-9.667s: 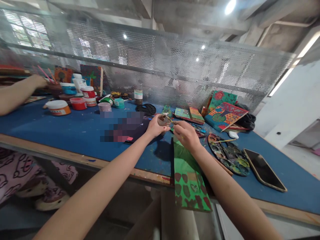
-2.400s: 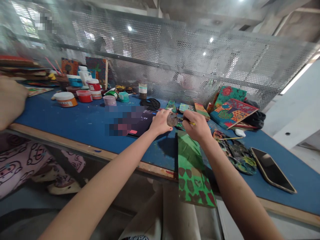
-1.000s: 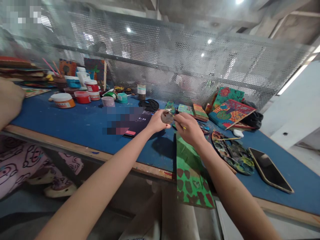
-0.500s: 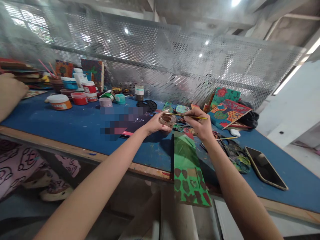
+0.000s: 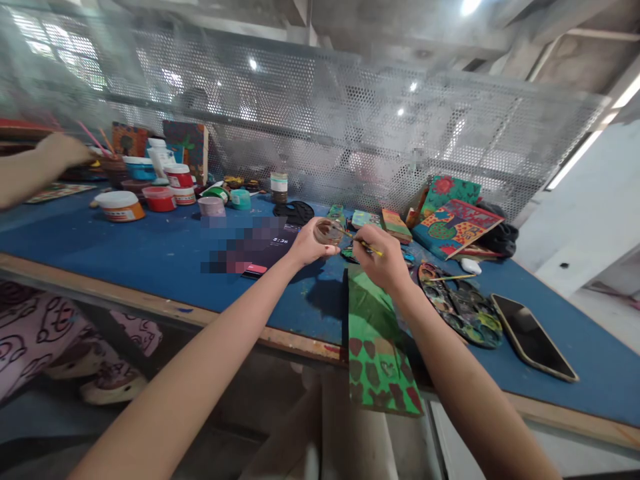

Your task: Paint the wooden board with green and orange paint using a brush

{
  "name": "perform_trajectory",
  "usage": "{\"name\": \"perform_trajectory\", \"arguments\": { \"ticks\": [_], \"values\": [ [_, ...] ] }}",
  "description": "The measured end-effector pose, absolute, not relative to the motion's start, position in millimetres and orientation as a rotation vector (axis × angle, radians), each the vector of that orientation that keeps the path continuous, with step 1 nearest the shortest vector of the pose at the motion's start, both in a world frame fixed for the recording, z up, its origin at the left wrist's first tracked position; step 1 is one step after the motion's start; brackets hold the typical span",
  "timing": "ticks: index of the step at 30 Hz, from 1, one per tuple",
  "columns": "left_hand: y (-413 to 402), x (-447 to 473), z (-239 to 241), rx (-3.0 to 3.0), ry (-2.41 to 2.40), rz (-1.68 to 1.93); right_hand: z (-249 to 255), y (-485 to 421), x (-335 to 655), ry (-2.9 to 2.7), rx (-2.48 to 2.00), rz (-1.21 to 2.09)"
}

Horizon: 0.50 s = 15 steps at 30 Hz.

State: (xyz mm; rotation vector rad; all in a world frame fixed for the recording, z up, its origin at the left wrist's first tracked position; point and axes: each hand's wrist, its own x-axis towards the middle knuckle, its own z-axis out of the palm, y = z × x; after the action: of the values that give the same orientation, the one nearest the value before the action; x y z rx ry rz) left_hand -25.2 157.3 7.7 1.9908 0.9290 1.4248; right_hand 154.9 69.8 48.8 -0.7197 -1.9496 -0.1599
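My left hand (image 5: 309,243) is wrapped round a small clear jar (image 5: 327,231) of brownish content, tilted toward the right and held above the blue table. In my right hand (image 5: 381,257) is a thin yellow paintbrush (image 5: 373,248); its tip end reaches the jar's mouth. Below my right hand lies a green painted board (image 5: 373,313) with dark red and brown patches, its near end jutting past the table edge. A paint palette (image 5: 463,303) with smeared wells lies right of my right forearm, a second brush (image 5: 453,277) across it.
A phone (image 5: 533,337) rests at the right, and a lit tablet-like screen (image 5: 273,250) lies left of the jar. Paint tubs (image 5: 120,205) stand at the left, where another person's arm (image 5: 40,167) reaches in. Painted boards (image 5: 457,227) lean near the perforated metal screen (image 5: 350,127).
My right hand has moved left and lower, turning the brush so its tip end points into the jar. The jar has tilted slightly. The other person's arm has reached farther right.
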Motion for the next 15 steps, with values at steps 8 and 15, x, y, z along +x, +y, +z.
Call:
{"name": "perform_trajectory", "arguments": {
  "ticks": [8,15],
  "values": [
    [148,-25,12,2.028,0.838,1.308,39,72,153,-2.021,-0.597,-0.19],
    [140,-27,18,2.072,0.755,1.187,40,70,158,-1.978,-0.544,-0.07]
  ]
}}
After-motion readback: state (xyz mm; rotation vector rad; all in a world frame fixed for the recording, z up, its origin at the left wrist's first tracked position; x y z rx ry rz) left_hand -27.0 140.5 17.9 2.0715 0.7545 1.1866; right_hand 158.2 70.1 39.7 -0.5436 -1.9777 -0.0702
